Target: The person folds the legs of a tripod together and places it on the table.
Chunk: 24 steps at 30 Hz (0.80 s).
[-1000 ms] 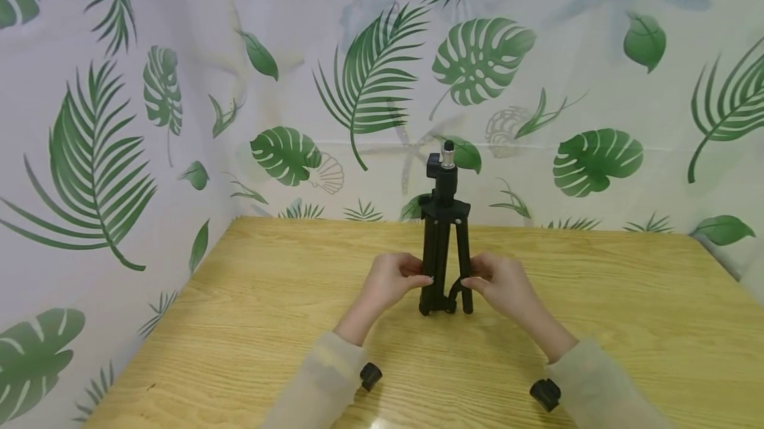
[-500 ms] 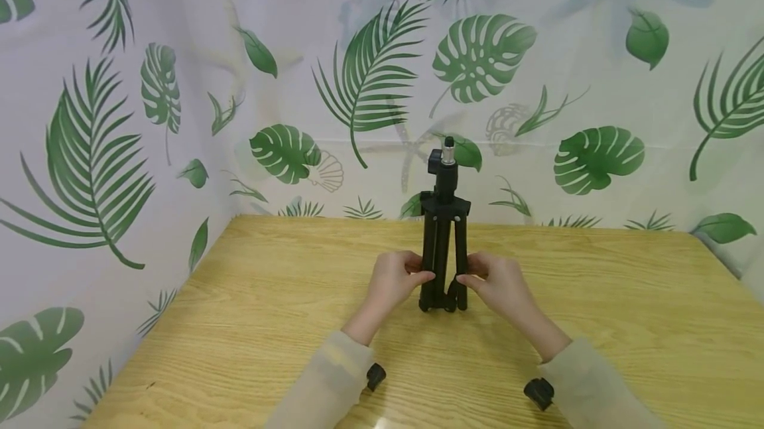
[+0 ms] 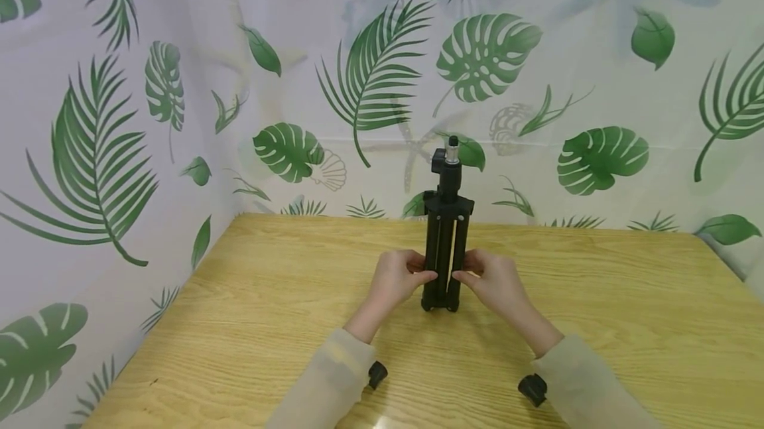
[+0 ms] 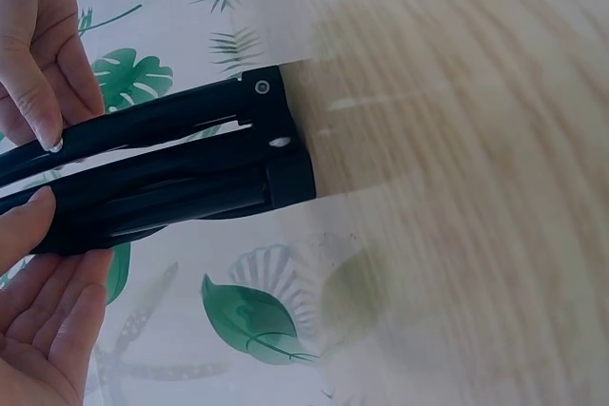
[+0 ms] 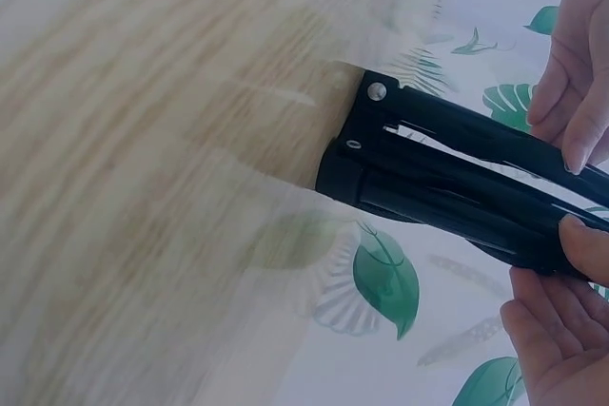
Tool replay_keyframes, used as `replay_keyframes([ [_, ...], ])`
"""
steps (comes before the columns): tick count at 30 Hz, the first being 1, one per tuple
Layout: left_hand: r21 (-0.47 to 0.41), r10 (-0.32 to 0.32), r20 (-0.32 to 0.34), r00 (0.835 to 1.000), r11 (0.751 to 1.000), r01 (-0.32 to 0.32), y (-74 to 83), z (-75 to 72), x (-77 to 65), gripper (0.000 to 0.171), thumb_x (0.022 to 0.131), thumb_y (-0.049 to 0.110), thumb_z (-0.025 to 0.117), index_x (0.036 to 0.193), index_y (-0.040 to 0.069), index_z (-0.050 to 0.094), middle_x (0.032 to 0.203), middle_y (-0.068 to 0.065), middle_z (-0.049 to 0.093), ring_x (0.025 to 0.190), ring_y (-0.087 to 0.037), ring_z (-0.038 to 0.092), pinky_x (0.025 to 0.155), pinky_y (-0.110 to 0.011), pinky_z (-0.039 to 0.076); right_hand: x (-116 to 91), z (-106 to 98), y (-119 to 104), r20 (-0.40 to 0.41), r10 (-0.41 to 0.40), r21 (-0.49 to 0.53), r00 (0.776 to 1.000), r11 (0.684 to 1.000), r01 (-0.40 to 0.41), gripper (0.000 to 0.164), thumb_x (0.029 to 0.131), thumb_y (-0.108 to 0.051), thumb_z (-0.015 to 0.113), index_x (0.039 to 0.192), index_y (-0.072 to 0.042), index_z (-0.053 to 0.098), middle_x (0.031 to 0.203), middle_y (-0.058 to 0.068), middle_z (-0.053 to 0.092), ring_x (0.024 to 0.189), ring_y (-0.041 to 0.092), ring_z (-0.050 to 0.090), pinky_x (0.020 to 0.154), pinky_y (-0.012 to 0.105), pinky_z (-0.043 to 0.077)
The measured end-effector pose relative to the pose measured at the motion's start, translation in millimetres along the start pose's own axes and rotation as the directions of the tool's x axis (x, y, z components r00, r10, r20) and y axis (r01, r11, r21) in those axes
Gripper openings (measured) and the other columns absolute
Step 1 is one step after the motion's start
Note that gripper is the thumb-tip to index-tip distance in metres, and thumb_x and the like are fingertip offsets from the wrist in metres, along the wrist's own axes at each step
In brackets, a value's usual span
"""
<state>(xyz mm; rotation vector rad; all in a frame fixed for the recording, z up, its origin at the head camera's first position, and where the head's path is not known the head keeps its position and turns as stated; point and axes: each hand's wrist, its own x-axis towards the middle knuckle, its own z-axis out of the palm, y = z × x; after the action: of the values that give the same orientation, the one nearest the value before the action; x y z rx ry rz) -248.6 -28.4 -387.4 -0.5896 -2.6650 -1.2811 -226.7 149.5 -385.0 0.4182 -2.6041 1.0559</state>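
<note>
Beige sleeves (image 3: pixel 316 379) lie nearest, toward six o'clock. Past them we see the black tripod (image 3: pixel 447 207) pinched from both sides — by the left hand (image 3: pixel 395 276) at its eight o'clock, by the right hand (image 3: pixel 494 278) at its four. It stands upright on the wooden table (image 3: pixel 268 283), its legs (image 3: pixel 444 260) close together; leaf-printed cloth (image 3: pixel 286 97) hangs behind at twelve.

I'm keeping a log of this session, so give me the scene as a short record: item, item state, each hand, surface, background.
Item: black tripod, silver-coloured stem on top
Item state: upright, legs close together, narrow gap showing
Left hand: grips the leg on its side, thumb in front
Right hand: grips the opposite leg, thumb in front
Surface: wood-grain table; tripod feet appear to rest on it
Background: pale cloth with green leaf print
</note>
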Motion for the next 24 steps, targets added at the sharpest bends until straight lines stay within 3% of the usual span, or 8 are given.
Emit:
replay_keyframes([
  [3, -0.009, -0.006, 0.003, 1.0, 1.0, 0.006, 0.2, -0.4, 0.3, 0.018, 0.075, 0.019, 0.071, 0.085, 0.004, 0.069, 0.078, -0.002, 0.066, 0.067, -0.009, 0.059, 0.057, -0.02, 0.046, 0.5, -1.9, 1.0, 0.028, -0.008, 0.031, 1.0, 0.999, 0.007, 0.022, 0.076, -0.006, 0.069, 0.094, 0.005, 0.061, 0.086, 0.015, 0.065, 0.081, 0.029, 0.062, 0.071, 0.042, 0.048],
  [7, -0.019, -0.018, 0.016, 1.0, 1.0, 0.018, -0.5, -0.3, 1.0, 0.019, 0.076, 0.019, 0.071, 0.086, 0.004, 0.069, 0.078, -0.002, 0.066, 0.067, -0.008, 0.059, 0.056, -0.019, 0.046, 2.8, -6.1, 5.4, 0.125, 0.006, 0.06, 0.992, 0.998, -0.013, 0.028, 0.076, -0.012, 0.069, 0.096, 0.004, 0.06, 0.09, 0.015, 0.063, 0.084, 0.03, 0.06, 0.073, 0.043, 0.047],
  [13, -0.036, -0.023, 0.012, 1.0, 0.999, 0.024, -2.5, 0.1, 1.8, 0.019, 0.075, 0.019, 0.072, 0.085, 0.003, 0.069, 0.076, -0.002, 0.065, 0.065, -0.008, 0.059, 0.055, -0.019, 0.046, 11.7, 1.1, 24.2, 0.325, 0.003, -0.016, 0.946, 1.0, 0.003, 0.029, 0.071, -0.015, 0.074, 0.09, 0.005, 0.063, 0.081, 0.01, 0.063, 0.073, 0.024, 0.06, 0.064, 0.035, 0.048],
  [16, -0.044, -0.019, 0.009, 1.0, 0.999, 0.019, -2.8, 0.3, 1.3, 0.018, 0.075, 0.019, 0.072, 0.083, 0.003, 0.069, 0.074, -0.001, 0.065, 0.062, -0.006, 0.058, 0.054, -0.018, 0.045, 13.9, 9.1, 33.0, 0.389, 0.04, -0.016, 0.92, 0.999, -0.036, 0.027, 0.069, -0.012, 0.075, 0.089, 0.004, 0.064, 0.076, 0.007, 0.064, 0.069, 0.019, 0.059, 0.062, 0.033, 0.048],
  [20, -0.046, -0.019, 0.006, 1.0, 0.999, 0.019, -2.2, 0.0, 0.6, 0.017, 0.075, 0.018, 0.072, 0.083, 0.003, 0.069, 0.073, -0.001, 0.064, 0.061, -0.006, 0.057, 0.053, -0.018, 0.045, 13.7, 17.0, 38.0, 0.438, 0.096, -0.022, 0.894, 0.995, -0.096, 0.026, 0.068, -0.012, 0.075, 0.088, 0.001, 0.065, 0.073, 0.004, 0.063, 0.065, 0.014, 0.057, 0.059, 0.03, 0.047],
  [24, -0.045, -0.033, 0.012, 0.999, 0.998, 0.033, -1.9, -0.4, 0.9, 0.018, 0.075, 0.019, 0.072, 0.084, 0.004, 0.069, 0.074, 0.0, 0.065, 0.063, -0.006, 0.058, 0.054, -0.019, 0.045, 12.1, 20.1, 37.1, 0.443, 0.124, -0.03, 0.888, 0.992, -0.123, 0.025, 0.067, -0.012, 0.077, 0.085, 0.001, 0.065, 0.071, 0.003, 0.063, 0.061, 0.013, 0.056, 0.055, 0.029, 0.045],
])
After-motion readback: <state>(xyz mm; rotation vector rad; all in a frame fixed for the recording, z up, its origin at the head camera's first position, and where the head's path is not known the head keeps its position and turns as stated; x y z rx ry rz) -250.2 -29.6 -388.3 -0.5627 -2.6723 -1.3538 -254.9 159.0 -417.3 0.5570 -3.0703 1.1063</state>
